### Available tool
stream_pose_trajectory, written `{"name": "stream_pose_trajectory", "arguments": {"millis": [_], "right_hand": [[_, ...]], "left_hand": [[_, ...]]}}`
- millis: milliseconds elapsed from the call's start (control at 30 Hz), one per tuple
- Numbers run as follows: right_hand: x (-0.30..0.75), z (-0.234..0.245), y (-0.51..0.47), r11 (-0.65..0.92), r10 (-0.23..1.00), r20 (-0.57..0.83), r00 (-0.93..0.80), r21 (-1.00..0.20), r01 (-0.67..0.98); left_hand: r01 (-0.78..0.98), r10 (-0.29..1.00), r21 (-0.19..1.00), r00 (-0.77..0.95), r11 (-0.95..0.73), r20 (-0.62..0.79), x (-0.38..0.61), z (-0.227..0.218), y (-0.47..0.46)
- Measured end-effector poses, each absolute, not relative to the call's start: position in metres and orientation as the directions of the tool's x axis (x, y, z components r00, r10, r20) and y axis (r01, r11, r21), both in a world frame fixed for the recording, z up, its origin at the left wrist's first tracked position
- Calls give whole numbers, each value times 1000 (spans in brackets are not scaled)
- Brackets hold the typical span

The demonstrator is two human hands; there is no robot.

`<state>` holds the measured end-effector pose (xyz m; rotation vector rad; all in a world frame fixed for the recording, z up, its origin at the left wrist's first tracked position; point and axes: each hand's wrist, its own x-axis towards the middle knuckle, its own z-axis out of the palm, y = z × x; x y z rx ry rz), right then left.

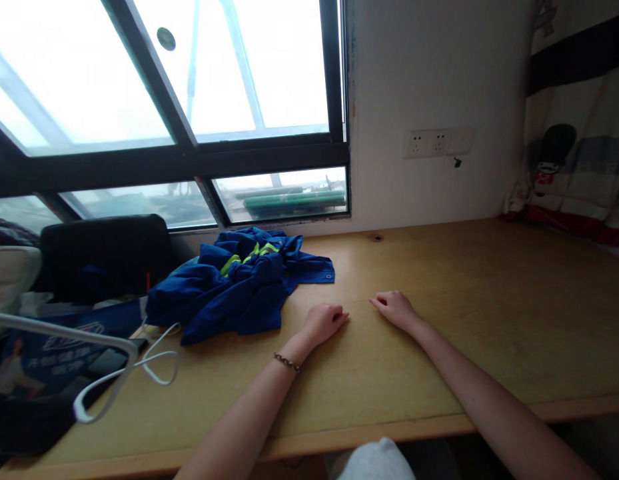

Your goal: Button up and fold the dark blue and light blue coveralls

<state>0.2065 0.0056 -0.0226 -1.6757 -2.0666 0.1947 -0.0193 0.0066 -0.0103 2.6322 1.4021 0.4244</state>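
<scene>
My left hand (325, 321) rests on the wooden table (439, 373) with its fingers curled in, and nothing shows in it. A dark beaded bracelet (286, 362) circles that wrist. To the right, a short gap away, my right hand (394, 309) also lies on the tabletop, its fingers folded and no object visible in them. Nearest to my left hand is a crumpled blue garment (254, 287) with yellow-green reflective strips. It lies in a heap just beyond and to the left, apart from both hands.
A white cable (156, 360) and a white curved frame (124, 380) are at the left edge, by a blue printed bag (64, 353) and a black case-like object (106, 257). Behind are a window (264, 157), wall sockets (429, 143) and a patterned curtain (584, 133).
</scene>
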Motion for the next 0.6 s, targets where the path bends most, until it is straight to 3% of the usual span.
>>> {"name": "stream_pose_trajectory", "arguments": {"millis": [600], "right_hand": [[206,-22,6,233,958,253,-139,-395,889]], "left_hand": [[794,836,260,518,-549,184,-19,-9,6]]}}
